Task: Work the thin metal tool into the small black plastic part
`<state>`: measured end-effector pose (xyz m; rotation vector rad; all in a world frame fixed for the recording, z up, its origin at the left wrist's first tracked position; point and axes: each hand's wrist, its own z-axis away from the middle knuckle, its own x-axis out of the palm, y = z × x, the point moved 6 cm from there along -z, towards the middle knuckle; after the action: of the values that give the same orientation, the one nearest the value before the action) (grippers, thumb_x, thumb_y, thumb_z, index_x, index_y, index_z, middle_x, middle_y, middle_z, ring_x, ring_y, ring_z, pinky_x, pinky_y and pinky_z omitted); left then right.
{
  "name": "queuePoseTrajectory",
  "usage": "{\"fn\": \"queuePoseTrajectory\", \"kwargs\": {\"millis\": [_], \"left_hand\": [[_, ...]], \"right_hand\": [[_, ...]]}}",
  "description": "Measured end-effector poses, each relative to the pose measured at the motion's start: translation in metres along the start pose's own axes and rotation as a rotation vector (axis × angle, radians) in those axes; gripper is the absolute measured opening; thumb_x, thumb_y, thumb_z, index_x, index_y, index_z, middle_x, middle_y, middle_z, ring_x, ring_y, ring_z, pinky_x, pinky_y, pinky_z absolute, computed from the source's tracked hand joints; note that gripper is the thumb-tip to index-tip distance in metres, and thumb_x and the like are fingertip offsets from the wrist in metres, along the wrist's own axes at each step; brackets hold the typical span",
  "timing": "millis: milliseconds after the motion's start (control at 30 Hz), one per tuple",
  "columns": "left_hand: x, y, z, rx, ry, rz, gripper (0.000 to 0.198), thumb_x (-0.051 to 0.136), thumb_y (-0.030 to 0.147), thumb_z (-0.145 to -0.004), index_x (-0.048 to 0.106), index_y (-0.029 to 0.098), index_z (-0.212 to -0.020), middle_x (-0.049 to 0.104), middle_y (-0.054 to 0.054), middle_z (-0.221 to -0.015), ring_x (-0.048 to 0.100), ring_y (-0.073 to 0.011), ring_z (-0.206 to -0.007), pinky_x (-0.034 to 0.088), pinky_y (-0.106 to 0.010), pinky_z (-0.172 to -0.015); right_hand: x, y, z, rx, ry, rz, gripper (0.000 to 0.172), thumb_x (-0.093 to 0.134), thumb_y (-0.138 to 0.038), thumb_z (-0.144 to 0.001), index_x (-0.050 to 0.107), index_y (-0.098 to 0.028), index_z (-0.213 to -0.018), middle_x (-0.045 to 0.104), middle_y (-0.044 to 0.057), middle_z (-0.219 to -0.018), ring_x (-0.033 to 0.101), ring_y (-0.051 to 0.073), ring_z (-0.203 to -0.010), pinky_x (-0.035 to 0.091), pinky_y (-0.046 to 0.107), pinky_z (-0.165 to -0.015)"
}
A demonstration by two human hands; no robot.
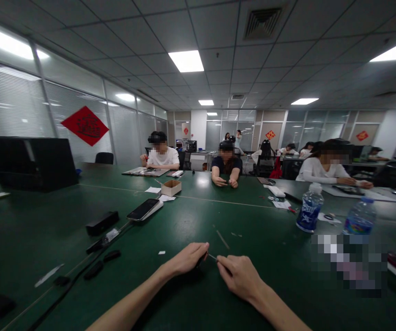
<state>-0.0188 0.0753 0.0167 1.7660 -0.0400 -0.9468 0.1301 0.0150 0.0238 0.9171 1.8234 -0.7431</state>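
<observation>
Right hand (242,276) pinches a thin rod (212,257), likely light, best held near its end; left hand (188,258) grips a dark piece (200,261).

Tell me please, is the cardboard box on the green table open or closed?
Open: the small cardboard box has no lid over its top, and its inner walls show. Whether it holds anything, I cannot tell.

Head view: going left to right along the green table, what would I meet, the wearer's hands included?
Large black box, black oblong block, phone, left hand, slender piece, right hand, blue-labelled bottle, blue-capped bottle.
</observation>
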Motion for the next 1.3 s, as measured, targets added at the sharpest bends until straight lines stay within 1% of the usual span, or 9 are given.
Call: {"fn": "queuePoseTrajectory", "kwargs": {"millis": [467,533,633,733,833,1000,1067,1167,1300], "left_hand": [[0.004,-0.005,0.001,-0.052,-0.162,0.109,0.061,0.029,0.067,-0.086,0.053,0.015,-0.067,0.042,0.003,-0.057,0.037,-0.0098,-0.054,0.030,-0.023,-0.054],[0.004,-0.009,-0.001,-0.087,-0.141,0.176,0.061,0.029,0.069,-0.084,0.052,0.015,-0.069,0.041,0.003,-0.057,0.036,-0.0095,-0.053,0.029,-0.023,-0.052],[0.001,-0.018,-0.005,-0.183,-0.050,0.300,0.061,0.029,0.073,-0.081,0.050,0.016,-0.073,0.038,0.004,-0.056,0.033,-0.0093,-0.050,0.026,-0.022,-0.047],[0.000,-0.021,-0.007,-0.193,-0.008,0.391,0.061,0.029,0.075,-0.079,0.048,0.016,-0.074,0.036,0.005,-0.056,0.030,-0.0084,-0.049,0.022,-0.020,-0.045],[0.000,-0.021,-0.008,-0.167,-0.007,0.432,0.061,0.028,0.074,-0.080,0.046,0.017,-0.073,0.034,0.005,-0.055,0.027,-0.0075,-0.047,0.019,-0.020,-0.043],[0.003,-0.026,-0.008,-0.178,-0.041,0.434,0.063,0.024,0.075,-0.080,0.045,0.016,-0.073,0.034,0.005,-0.056,0.027,-0.0073,-0.048,0.019,-0.020,-0.043],[0.004,-0.027,-0.009,-0.166,-0.058,0.425,0.064,0.023,0.076,-0.080,0.047,0.016,-0.073,0.034,0.004,-0.056,0.028,-0.0076,-0.048,0.020,-0.020,-0.044],[0.004,-0.027,-0.009,-0.163,-0.065,0.406,0.066,0.023,0.076,-0.080,0.049,0.015,-0.075,0.036,0.004,-0.057,0.029,-0.0079,-0.049,0.022,-0.019,-0.045],[0.004,-0.026,-0.008,-0.163,-0.054,0.359,0.069,0.022,0.077,-0.079,0.052,0.015,-0.076,0.036,0.003,-0.059,0.031,-0.0084,-0.051,0.024,-0.019,-0.045]], "right_hand": [[-0.011,-0.002,0.003,-0.139,-0.014,0.004,0.031,0.032,-0.028,-0.095,0.062,-0.022,-0.091,0.063,0.001,-0.071,0.055,0.011,-0.060,0.031,0.024,-0.059],[-0.010,-0.013,0.006,-0.189,-0.020,0.007,0.029,0.033,-0.027,-0.094,0.061,-0.022,-0.089,0.063,0.000,-0.071,0.055,0.011,-0.060,0.031,0.025,-0.058],[0.004,-0.048,0.011,-0.370,-0.061,0.015,0.025,0.039,-0.033,-0.091,0.060,-0.023,-0.082,0.062,-0.001,-0.068,0.053,0.011,-0.057,0.029,0.027,-0.057],[0.016,-0.077,0.011,-0.465,-0.062,0.015,0.024,0.040,-0.036,-0.090,0.061,-0.025,-0.087,0.063,-0.002,-0.068,0.053,0.012,-0.055,0.028,0.028,-0.056],[0.015,-0.070,0.003,-0.371,-0.035,-0.021,0.024,0.038,-0.033,-0.091,0.060,-0.024,-0.086,0.063,-0.001,-0.070,0.054,0.012,-0.057,0.030,0.026,-0.057],[-0.002,-0.012,-0.004,-0.049,0.042,-0.110,0.031,0.031,-0.029,-0.095,0.062,-0.021,-0.092,0.064,0.001,-0.074,0.058,0.011,-0.065,0.037,0.022,-0.064],[-0.004,0.004,-0.004,0.047,0.056,-0.124,0.034,0.029,-0.030,-0.097,0.062,-0.021,-0.095,0.065,0.002,-0.076,0.059,0.012,-0.067,0.039,0.022,-0.066],[0.001,0.011,-0.005,0.117,0.039,-0.138,0.036,0.029,-0.033,-0.097,0.063,-0.021,-0.093,0.065,0.002,-0.077,0.060,0.013,-0.068,0.040,0.022,-0.066],[0.006,0.006,-0.006,0.113,0.041,-0.160,0.035,0.030,-0.035,-0.097,0.062,-0.022,-0.093,0.066,0.002,-0.079,0.061,0.014,-0.070,0.041,0.023,-0.067]]}}
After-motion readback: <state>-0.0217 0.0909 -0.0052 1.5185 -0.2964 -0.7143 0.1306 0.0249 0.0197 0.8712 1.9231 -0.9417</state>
